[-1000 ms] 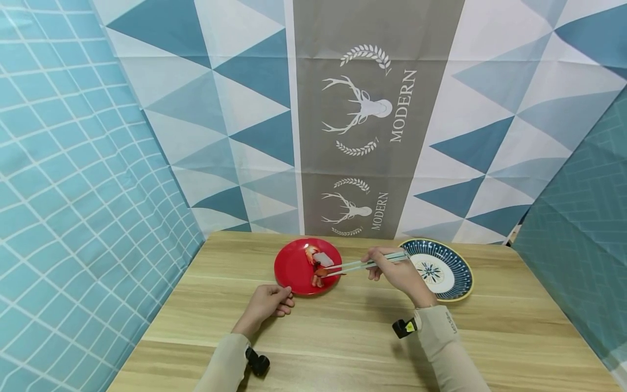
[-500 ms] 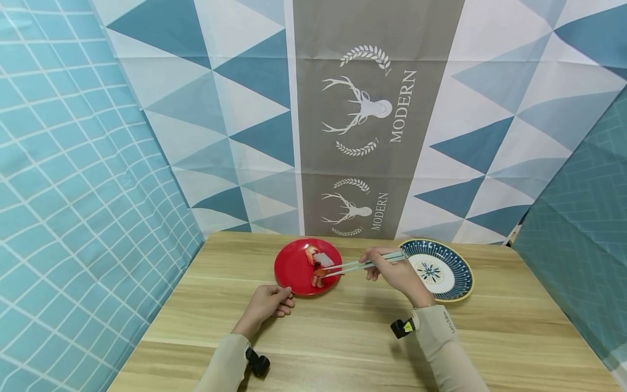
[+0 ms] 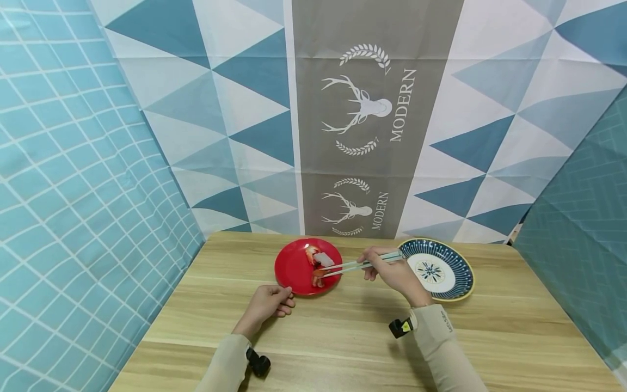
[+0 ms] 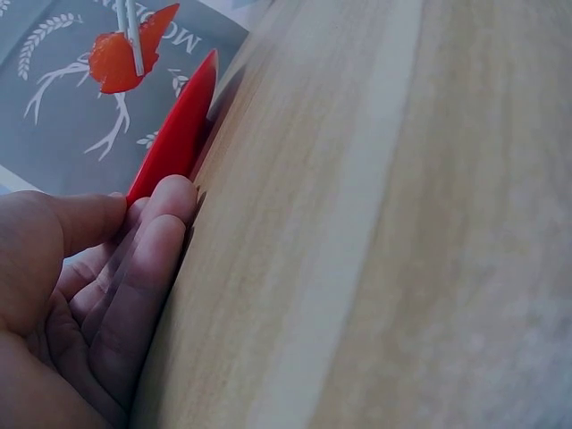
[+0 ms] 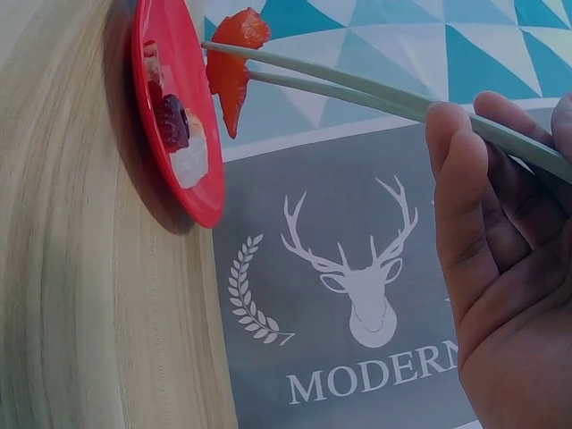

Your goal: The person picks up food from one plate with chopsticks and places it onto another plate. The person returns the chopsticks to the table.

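My left hand [image 3: 268, 302] pinches the near-left rim of a red plate [image 3: 291, 269], thumb on top and curled fingers beneath, as the left wrist view shows. My right hand [image 3: 393, 271] grips a pair of pale green chopsticks [image 5: 357, 89]. Between their tips is a glossy orange-red piece of food [image 5: 234, 67], kind unclear, raised clear of the plate in both wrist views. On the plate lie a whitish translucent piece [image 5: 189, 166], a dark purple piece [image 5: 172, 122] and a reddish piece [image 5: 153, 70]. In the head view the raised piece partly overlaps the food behind it.
To the right, a blue-and-white patterned plate [image 3: 460, 280] with a yellow rim stands on the wooden table [image 3: 343, 348], partly behind my right hand and wrist. A patterned cloth wall [image 3: 352, 163] rises at the table's back edge, with blue cloth walls on both sides.
My right hand has shifted slightly left with the chopsticks, and the orange-red piece has moved a little left above the red plate. My left hand stays on the rim.
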The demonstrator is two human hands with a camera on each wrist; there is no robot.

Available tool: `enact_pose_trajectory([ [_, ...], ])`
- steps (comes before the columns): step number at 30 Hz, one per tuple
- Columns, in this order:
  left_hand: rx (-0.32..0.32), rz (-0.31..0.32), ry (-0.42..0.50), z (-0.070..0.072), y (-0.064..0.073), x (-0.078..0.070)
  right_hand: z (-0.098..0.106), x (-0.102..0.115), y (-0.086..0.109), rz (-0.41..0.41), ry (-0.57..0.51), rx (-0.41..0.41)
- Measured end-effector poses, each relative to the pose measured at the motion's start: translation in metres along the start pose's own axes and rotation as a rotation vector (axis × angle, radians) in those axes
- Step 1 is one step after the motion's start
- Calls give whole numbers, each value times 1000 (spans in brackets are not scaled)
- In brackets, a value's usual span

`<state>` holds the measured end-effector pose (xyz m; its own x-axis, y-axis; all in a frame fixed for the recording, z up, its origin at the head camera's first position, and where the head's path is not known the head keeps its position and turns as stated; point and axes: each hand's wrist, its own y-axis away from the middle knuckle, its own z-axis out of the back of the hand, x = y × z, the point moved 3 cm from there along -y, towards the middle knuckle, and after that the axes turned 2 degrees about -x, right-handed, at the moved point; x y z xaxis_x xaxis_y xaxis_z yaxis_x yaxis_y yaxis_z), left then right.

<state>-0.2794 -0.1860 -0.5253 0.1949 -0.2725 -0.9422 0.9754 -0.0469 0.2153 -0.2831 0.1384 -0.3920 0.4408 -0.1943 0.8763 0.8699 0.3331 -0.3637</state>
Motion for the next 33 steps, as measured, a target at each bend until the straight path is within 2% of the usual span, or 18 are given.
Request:
enact_pose_trajectory([
  [6,6,-5,5,0,0,-1,-1,-25,-5,5,15,3],
  [22,-2,-9,-8,1,2,-2,-3,-28,-6,16,-14,22],
  [33,2,-6,-3,0,1,-1,-5,-31,-6,20,7,28],
])
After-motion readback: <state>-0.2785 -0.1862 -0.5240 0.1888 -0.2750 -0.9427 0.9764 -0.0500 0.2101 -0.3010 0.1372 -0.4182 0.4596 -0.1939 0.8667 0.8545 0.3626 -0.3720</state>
